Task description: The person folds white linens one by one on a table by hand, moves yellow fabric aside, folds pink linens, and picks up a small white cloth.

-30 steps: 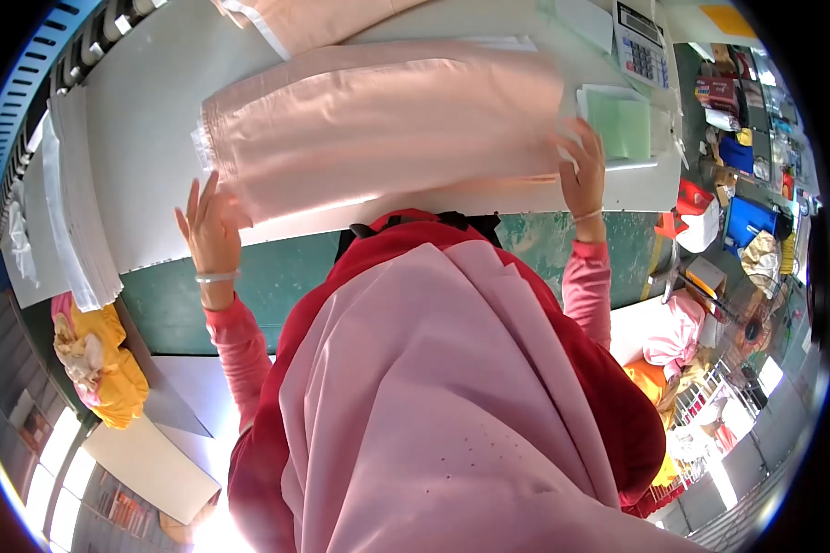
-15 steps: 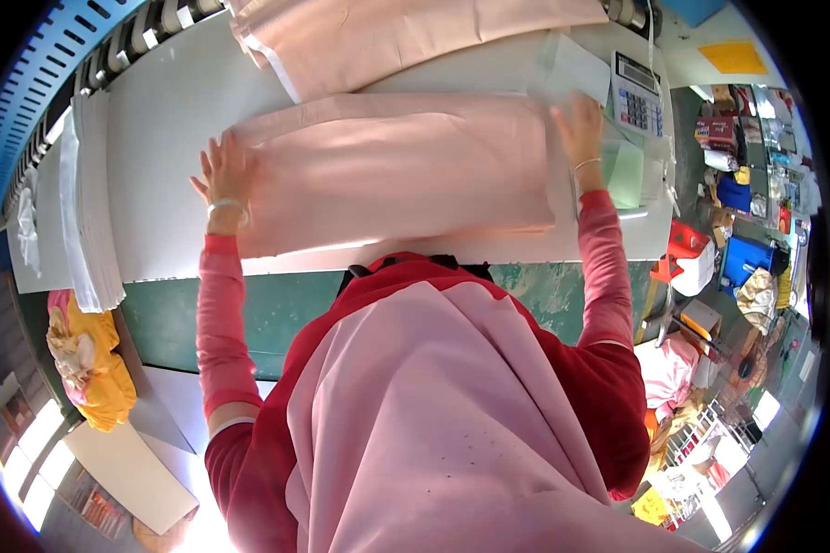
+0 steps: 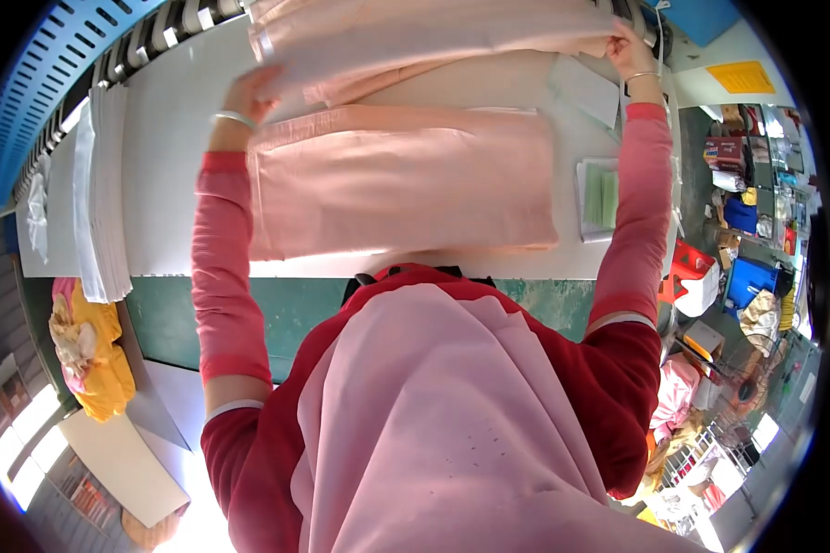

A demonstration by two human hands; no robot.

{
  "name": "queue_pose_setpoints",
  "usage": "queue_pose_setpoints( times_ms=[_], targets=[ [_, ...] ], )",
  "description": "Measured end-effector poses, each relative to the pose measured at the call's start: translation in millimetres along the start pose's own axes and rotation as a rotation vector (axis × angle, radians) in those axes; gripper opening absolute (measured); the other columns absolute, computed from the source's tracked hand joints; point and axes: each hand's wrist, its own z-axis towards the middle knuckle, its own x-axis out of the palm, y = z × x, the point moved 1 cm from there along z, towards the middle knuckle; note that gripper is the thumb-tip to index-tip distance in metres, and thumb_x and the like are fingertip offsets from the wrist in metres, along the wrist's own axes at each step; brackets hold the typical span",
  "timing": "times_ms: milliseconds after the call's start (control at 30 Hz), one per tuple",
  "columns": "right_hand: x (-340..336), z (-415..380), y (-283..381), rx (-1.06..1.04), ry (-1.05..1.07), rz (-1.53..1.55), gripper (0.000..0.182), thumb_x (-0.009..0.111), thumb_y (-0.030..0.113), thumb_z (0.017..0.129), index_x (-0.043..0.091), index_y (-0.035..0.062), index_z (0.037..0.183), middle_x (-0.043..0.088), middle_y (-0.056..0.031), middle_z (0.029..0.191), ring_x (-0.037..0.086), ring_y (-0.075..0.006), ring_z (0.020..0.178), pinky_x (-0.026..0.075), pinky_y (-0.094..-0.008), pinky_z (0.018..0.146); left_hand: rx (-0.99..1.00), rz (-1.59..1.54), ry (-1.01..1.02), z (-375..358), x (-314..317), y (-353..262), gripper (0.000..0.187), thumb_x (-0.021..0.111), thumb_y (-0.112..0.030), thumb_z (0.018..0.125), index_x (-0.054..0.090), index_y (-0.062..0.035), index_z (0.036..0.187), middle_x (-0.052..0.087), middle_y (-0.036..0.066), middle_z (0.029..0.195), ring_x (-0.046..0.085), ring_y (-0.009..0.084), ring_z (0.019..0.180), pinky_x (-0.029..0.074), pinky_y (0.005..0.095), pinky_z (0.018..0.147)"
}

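A folded peach cloth lies flat on the white table, its near edge close to the table's front. Beyond it, a second peach cloth is stretched between my two hands, its middle bowed towards the far side. My left hand, slightly blurred, is closed on the near left corner of this far cloth. At its right end my right hand pinches the other corner between thumb and fingers.
A stack of white sheets rests on the table's left. Right of the folded cloth are white paper and a green pad. A blue perforated panel and rollers border the far left edge.
Both hands have left the ends of the near cloth and moved away from my body, taking hold of the far cloth. That cloth's near edge is now lifted; my right arm covers the calculator.
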Motion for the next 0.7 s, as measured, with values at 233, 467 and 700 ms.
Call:
queue_pose_setpoints(
  times_ms=[233, 467, 700],
  targets=[
    [7, -99, 44, -0.17, 0.378, 0.146, 0.014, 0.058, 0.012, 0.082, 0.057, 0.0034, 0.094, 0.058, -0.0053, 0.085, 0.055, -0.0149, 0.077, 0.043, -0.0242, 0.067, 0.444, -0.141, -0.046, -103, 15, -111, 0.026, 0.058, -0.01, 0.079, 0.057, 0.0004, 0.102, 0.06, 0.01, 0.095, 0.06, 0.0202, 0.082, 0.051, 0.0308, 0.07],
    [57, -315, -66, -0.16, -0.226, -0.321, 0.012, 0.059, 0.013, 0.079, 0.064, 0.0031, 0.083, 0.06, 0.0, 0.081, 0.047, -0.0068, 0.065, 0.039, -0.0231, 0.059, 0.35, 0.278, -0.456, -232, -12, -10, 0.051, 0.059, -0.004, 0.075, 0.04, 0.0012, 0.123, 0.058, 0.007, 0.088, 0.057, 0.0108, 0.074, 0.048, 0.0224, 0.065],
    [12, -354, -154, -0.131, -0.223, -1.412, 0.034, 0.068, 0.03, 0.07, 0.055, 0.0034, 0.087, 0.054, -0.0154, 0.089, 0.053, -0.0297, 0.084, 0.042, -0.0371, 0.073, 0.212, 1.149, -0.549, -238, -55, 81, 0.064, 0.063, -0.007, 0.073, 0.033, -0.0044, 0.129, 0.056, 0.01, 0.095, 0.055, 0.0175, 0.084, 0.045, 0.0311, 0.073]
  ],
)
